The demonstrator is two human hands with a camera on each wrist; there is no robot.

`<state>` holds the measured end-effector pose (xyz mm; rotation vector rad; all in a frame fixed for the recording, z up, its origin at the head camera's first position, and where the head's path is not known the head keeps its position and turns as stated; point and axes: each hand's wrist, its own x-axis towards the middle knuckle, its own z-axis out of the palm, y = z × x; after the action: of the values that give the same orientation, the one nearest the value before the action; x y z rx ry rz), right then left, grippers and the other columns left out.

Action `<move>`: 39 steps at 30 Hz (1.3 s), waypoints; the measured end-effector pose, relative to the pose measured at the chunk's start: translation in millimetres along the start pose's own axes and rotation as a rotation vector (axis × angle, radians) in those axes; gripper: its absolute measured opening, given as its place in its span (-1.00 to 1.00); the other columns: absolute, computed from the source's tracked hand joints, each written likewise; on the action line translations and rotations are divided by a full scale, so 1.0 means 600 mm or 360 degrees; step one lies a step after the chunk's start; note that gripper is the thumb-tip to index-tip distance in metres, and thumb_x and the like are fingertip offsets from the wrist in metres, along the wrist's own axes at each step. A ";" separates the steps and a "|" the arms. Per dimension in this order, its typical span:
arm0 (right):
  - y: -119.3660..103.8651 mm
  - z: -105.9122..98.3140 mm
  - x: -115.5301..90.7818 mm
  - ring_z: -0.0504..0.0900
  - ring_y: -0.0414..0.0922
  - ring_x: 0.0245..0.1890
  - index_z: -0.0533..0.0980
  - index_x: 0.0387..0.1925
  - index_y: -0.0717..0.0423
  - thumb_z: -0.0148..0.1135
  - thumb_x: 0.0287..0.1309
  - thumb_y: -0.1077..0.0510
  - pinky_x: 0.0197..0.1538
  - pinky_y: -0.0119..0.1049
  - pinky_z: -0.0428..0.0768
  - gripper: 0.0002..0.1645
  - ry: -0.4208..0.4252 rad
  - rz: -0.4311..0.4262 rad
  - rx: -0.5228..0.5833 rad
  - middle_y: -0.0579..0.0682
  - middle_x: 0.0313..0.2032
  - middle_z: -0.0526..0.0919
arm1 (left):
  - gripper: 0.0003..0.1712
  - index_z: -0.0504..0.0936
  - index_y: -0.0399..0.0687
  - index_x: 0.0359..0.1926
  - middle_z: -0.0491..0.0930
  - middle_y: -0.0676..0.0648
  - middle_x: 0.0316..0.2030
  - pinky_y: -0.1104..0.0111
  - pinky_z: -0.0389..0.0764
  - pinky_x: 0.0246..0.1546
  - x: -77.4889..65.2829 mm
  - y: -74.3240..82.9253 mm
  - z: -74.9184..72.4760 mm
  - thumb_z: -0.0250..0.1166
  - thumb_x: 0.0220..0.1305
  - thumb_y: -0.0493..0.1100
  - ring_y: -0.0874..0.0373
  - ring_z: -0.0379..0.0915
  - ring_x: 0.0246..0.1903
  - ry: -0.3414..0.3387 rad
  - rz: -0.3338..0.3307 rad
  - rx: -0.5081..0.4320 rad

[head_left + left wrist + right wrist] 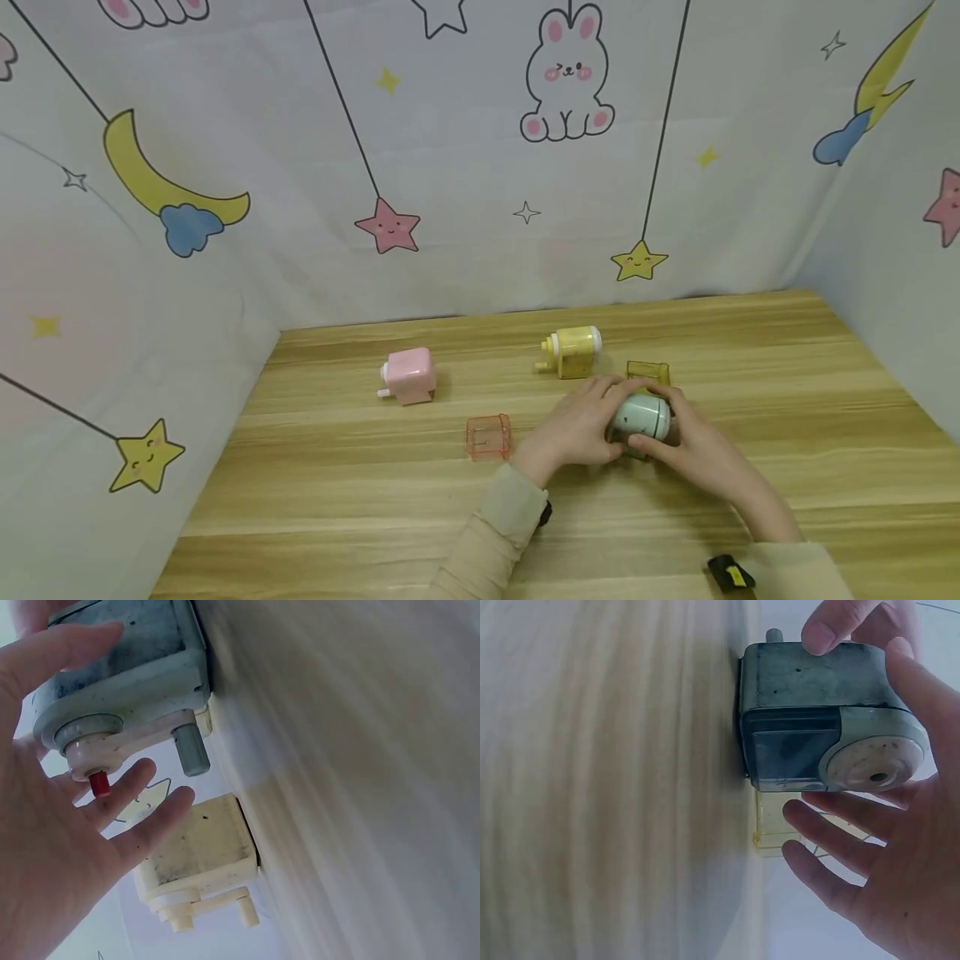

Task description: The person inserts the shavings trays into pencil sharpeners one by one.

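A pale green hand-crank pencil sharpener (643,417) stands on the table between my two hands, its base against the wood. My left hand (577,423) grips it from the crank side, thumb on the body; the red-tipped crank hub and green handle (192,750) face that palm. From the other side my right hand (701,446) holds it, near the round end with the pencil hole (879,777). A dark clear shavings drawer (791,746) sits in the sharpener. Some fingers of both hands are spread away from the body.
Behind the hands stand a yellow sharpener (576,352) and a yellow clear drawer (647,372). To the left are a pink sharpener (410,375) and a red clear drawer (488,437). A patterned cloth (465,167) hangs behind the wooden table (337,517).
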<state>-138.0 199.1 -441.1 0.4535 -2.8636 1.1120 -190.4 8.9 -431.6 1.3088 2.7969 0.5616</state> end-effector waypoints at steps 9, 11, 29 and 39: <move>-0.013 -0.005 0.004 0.38 0.11 -0.11 0.07 0.30 -0.05 0.13 0.05 -0.23 -0.27 0.10 0.50 -0.15 0.0024 -0.0038 -0.0014 0.25 0.08 0.35 | 0.14 -0.22 0.32 0.38 0.19 0.02 0.25 0.07 0.35 0.11 -0.014 -0.002 -0.012 0.35 -0.09 0.13 0.17 0.04 0.18 -0.0008 -0.0050 0.0061; -0.016 -0.006 0.006 0.37 0.09 -0.12 0.09 0.29 -0.04 0.11 0.08 -0.22 -0.27 0.07 0.50 -0.18 0.0027 -0.0041 -0.0014 0.23 0.07 0.36 | 0.15 -0.22 0.30 0.39 0.18 0.00 0.26 0.04 0.34 0.12 -0.019 -0.003 -0.015 0.35 -0.10 0.15 0.17 0.03 0.19 -0.0007 -0.0063 0.0054; -0.031 -0.004 0.019 0.35 0.07 -0.05 0.17 0.24 0.10 0.06 0.13 -0.19 -0.20 0.11 0.46 -0.25 0.0069 -0.0121 -0.0084 0.21 0.07 0.40 | 0.17 -0.32 0.31 0.38 0.15 0.02 0.29 -0.14 0.24 0.13 -0.058 -0.021 -0.032 0.26 -0.08 0.31 0.10 0.01 0.22 0.0068 -0.0140 0.0105; -0.036 -0.006 0.021 0.34 0.11 -0.06 0.19 0.24 0.13 0.09 0.11 -0.20 -0.25 0.09 0.47 -0.22 0.0077 -0.0149 -0.0137 0.26 0.05 0.40 | 0.10 -0.24 0.24 0.40 0.16 -0.02 0.29 -0.19 0.14 0.17 -0.077 -0.034 -0.040 0.19 -0.03 0.35 0.06 -0.11 0.27 0.0138 -0.0181 0.0167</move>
<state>-144.2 182.7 -422.5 0.5413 -2.8032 0.9671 -178.9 -44.8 -422.4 1.1584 2.9859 0.4852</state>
